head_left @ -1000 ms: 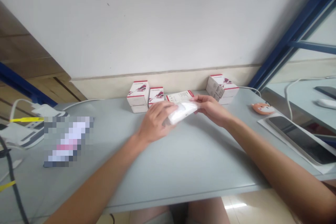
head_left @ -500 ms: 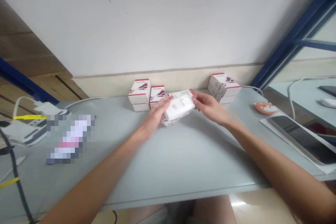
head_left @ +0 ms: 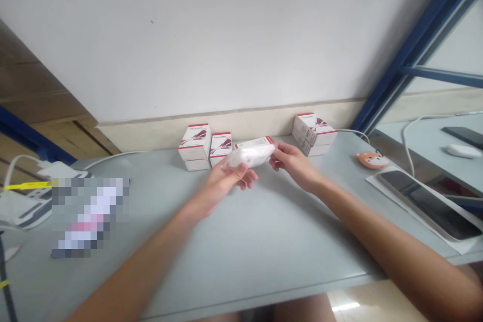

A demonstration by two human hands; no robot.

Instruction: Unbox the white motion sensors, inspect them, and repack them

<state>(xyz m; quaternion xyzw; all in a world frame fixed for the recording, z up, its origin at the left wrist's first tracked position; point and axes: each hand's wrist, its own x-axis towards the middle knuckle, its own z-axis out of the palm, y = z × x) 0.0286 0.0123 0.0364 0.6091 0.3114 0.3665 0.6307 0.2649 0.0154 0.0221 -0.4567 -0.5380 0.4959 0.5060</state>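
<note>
A white block-shaped item in clear plastic wrapping (head_left: 253,154) is held over the table in front of me; blur hides its exact kind. My left hand (head_left: 222,181) grips its left end, thumb on the near side and fingertips showing underneath. At the opposite end, the fingers of my right hand (head_left: 292,161) are closed by its right corner. Just behind the wrapped item is a white box with a red edge and printed label (head_left: 256,142), partly covered by it. I cannot tell whether the right fingertips touch that box too.
Small white-and-red boxes stand by the wall, a left group (head_left: 195,143) and a right stack (head_left: 315,133). To the right lie an orange animal-face object (head_left: 372,160) and a phone on white paper (head_left: 426,204). Far left are a power strip (head_left: 35,214) and a pixelated item (head_left: 90,219).
The wrapped item has tipped from showing its broad face to showing a narrower side. My left hand has turned, its fingers now beneath. The camera view has shifted slightly.
</note>
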